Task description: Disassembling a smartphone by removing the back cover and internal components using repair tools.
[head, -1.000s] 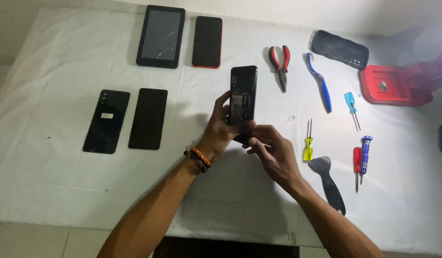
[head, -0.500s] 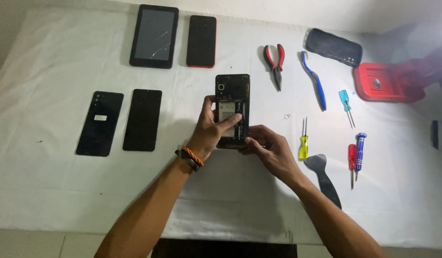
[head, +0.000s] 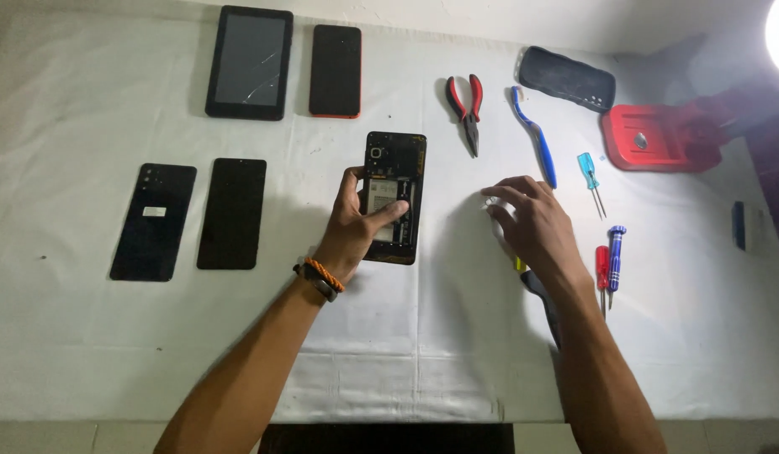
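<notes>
Opened black phone with its back cover off [head: 394,197], held in my left hand [head: 356,231] above the white cloth-covered table [head: 87,353].

My left fingers are closed around the phone's lower half, thumb [head: 388,213] lying across the exposed insides; its long axis runs from six to twelve o'clock, camera end at twelve. My right hand [head: 532,223] is empty, fingers spread and loosely curled, hovering over the cloth at three o'clock from the phone, well apart from it. So the phone lies at nine o'clock from my right fingertips, and my left hand is the nearer one, already on it. Just beyond my right hand, at about one o'clock, lies the blue toothbrush [head: 534,134]; the yellow-handled screwdriver [head: 519,264] shows beneath my wrist.
</notes>
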